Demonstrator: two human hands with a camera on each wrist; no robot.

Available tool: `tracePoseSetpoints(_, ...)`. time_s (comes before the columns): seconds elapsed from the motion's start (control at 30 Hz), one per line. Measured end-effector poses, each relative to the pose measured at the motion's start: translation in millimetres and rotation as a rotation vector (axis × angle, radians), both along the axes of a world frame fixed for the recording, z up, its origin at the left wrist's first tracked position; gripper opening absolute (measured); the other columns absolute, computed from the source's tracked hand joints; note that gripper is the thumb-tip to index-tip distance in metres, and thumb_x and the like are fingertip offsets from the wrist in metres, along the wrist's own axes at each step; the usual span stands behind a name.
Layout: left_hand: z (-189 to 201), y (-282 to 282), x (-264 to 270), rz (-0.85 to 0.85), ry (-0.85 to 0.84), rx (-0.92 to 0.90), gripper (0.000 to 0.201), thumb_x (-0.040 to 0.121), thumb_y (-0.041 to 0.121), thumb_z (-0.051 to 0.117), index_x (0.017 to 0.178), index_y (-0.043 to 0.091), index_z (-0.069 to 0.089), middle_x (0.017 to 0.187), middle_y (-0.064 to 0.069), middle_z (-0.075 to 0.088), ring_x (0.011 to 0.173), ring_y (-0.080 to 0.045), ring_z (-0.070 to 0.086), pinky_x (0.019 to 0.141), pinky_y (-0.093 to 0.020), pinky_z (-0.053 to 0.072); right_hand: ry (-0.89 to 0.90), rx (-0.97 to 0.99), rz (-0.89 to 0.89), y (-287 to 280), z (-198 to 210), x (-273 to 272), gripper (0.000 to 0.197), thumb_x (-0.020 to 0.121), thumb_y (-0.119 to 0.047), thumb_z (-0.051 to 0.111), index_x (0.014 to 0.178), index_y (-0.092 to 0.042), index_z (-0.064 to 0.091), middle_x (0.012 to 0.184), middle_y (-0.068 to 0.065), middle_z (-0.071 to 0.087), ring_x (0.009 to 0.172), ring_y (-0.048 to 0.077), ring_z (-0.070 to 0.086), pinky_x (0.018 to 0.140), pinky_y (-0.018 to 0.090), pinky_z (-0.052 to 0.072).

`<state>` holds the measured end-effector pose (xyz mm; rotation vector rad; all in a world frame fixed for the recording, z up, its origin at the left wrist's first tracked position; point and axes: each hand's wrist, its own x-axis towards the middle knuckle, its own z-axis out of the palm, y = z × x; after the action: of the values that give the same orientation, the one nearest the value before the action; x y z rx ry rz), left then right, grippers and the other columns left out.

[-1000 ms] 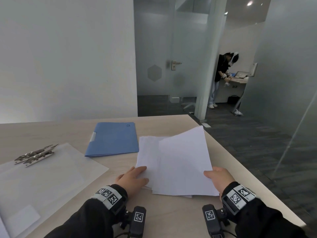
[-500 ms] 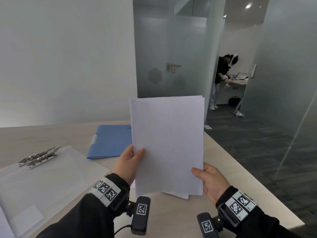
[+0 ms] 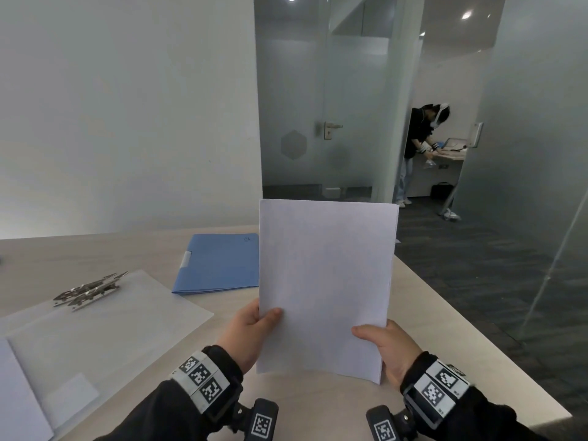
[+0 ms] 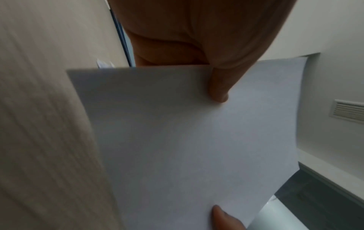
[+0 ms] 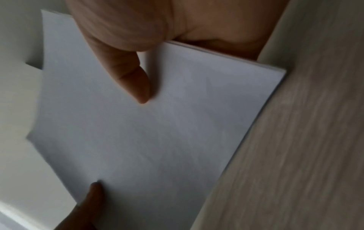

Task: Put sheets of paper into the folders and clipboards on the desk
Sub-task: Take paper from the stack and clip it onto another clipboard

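While both the left hand (image 3: 246,334) and right hand (image 3: 386,350) pinch an upright stack of paper (image 3: 324,284) just right of the blue folder (image 3: 219,264), squaring seems underway; next, probably, opening that folder.

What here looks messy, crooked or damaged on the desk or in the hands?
Nothing stands out. The paper stack is upright and squared, gripped at its lower edges by the left hand and right hand. The blue folder lies closed and flat; the clear clipboard lies flat beside it.

Pale wooden desk (image 3: 429,316) with blue folder (image 3: 219,264), clear clipboard (image 3: 105,316).
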<state>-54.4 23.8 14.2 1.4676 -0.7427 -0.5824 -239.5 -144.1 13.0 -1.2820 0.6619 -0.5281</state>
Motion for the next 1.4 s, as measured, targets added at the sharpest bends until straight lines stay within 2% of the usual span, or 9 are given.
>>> tracePoseSetpoints(0.13, 7.3, 11.4, 8.7, 0.02, 0.05, 0.037, 0.017, 0.097, 0.011, 0.051, 0.107, 0.009, 0.065, 0.096, -0.007, 0.076, 0.09, -0.026, 0.071, 0.078, -0.036, 0.057, 0.076, -0.076, 0.052, 9.0, 3.4, 7.3, 0.014, 0.087, -0.008, 0.064, 0.099, -0.009, 0.072, 0.096, 0.01, 0.077, 0.09, 0.025, 0.071, 0.073, 0.032, 0.053)
tracePoseSetpoints(0.3, 16.1, 42.9, 42.3, 0.177, -0.089, 0.23, 0.033, 0.092, 0.038, 0.055, 0.098, 0.01, 0.071, 0.099, -0.003, 0.073, 0.093, -0.019, 0.066, 0.081, -0.029, 0.047, 0.155, -0.154, 0.098, 18.3, 5.5, 22.9, 0.018, 0.092, -0.007, 0.055, 0.097, -0.012, 0.072, 0.098, 0.01, 0.076, 0.092, 0.027, 0.07, 0.077, 0.035, 0.054)
tracePoseSetpoints(0.47, 8.1, 101.4, 111.6, 0.473, -0.238, 0.666, 0.039, 0.089, 0.038, 0.057, 0.123, 0.018, 0.063, 0.126, -0.005, 0.063, 0.116, -0.026, 0.053, 0.1, -0.031, 0.038, 0.182, -0.186, 0.075, 26.2, 1.2, 50.9, 0.018, 0.091, -0.007, 0.055, 0.099, -0.01, 0.071, 0.1, 0.013, 0.074, 0.094, 0.032, 0.068, 0.086, 0.043, 0.054)
tracePoseSetpoints(0.6, -7.4, 148.7, 132.8, 0.416, -0.271, 1.042, 0.058, 0.09, 0.044, 0.053, 0.143, 0.025, 0.04, 0.151, -0.007, 0.038, 0.141, -0.031, 0.028, 0.116, -0.036, 0.021, 0.17, -0.181, 0.123, 44.2, 1.6, 79.8, 0.018, 0.09, -0.003, 0.053, 0.096, -0.005, 0.07, 0.098, 0.019, 0.073, 0.092, 0.036, 0.068, 0.079, 0.04, 0.054)
tracePoseSetpoints(0.73, -8.5, 183.1, 121.9, 0.412, -0.187, 0.908, 0.063, 0.086, 0.04, 0.062, 0.143, 0.021, 0.042, 0.146, -0.007, 0.047, 0.132, -0.027, 0.046, 0.109, -0.035, 0.037, 0.152, -0.186, 0.208, 67.6, 0.2, 110.3, 0.019, 0.089, -0.004, 0.053, 0.097, -0.005, 0.071, 0.097, 0.018, 0.074, 0.09, 0.036, 0.069, 0.076, 0.039, 0.056)
tracePoseSetpoints(0.9, 0.5, 216.1, 100.3, 0.405, -0.287, 0.924, 0.04, 0.091, 0.035, 0.054, 0.129, 0.024, 0.059, 0.133, 0.003, 0.059, 0.123, -0.019, 0.053, 0.106, -0.027, 0.038, 0.128, -0.159, 0.318, 104.2, 1.5, 146.8, 0.019, 0.089, -0.005, 0.054, 0.1, -0.003, 0.069, 0.098, 0.021, 0.073, 0.091, 0.038, 0.068, 0.07, 0.035, 0.054)
tracePoseSetpoints(1.07, 19.1, 248.3, 89.6, 0.423, -0.017, 0.76, 0.032, 0.095, 0.038, 0.047, 0.104, 0.016, 0.068, 0.093, 0.001, 0.068, 0.079, -0.015, 0.061, 0.063, -0.023, 0.043, 0.108, -0.115, 0.449, 147.9, 0.4, 175.6, 0.027, 0.073, -0.013, 0.063, 0.096, -0.001, 0.069, 0.093, 0.02, 0.074, 0.087, 0.04, 0.069, 0.075, 0.043, 0.055)
tracePoseSetpoints(1.23, 21.8, 268.1, 94.1, 0.55, 0.343, 0.324, 0.021, 0.097, 0.02, 0.052, 0.109, 0.01, 0.066, 0.103, -0.016, 0.071, 0.084, -0.03, 0.068, 0.082, -0.045, 0.058, 0.093, -0.079, 0.609, 182.1, -2.8, 190.5, 0.029, 0.074, -0.013, 0.063, 0.1, -0.002, 0.07, 0.095, 0.018, 0.076, 0.088, 0.036, 0.071, 0.076, 0.04, 0.058)
tracePoseSetpoints(1.4, 11.0, 277.9, 97.8, 0.544, 0.39, 0.376, 0.019, 0.097, 0.012, 0.05, 0.108, 0.005, 0.064, 0.102, -0.02, 0.069, 0.09, -0.036, 0.067, 0.091, -0.056, 0.053, 0.154, -0.028, 0.698, 183.8, -4.7, 200.3, 0.033, 0.077, -0.02, 0.067, 0.104, -0.002, 0.067, 0.094, 0.014, 0.076, 0.086, 0.033, 0.071, 0.078, 0.04, 0.057)
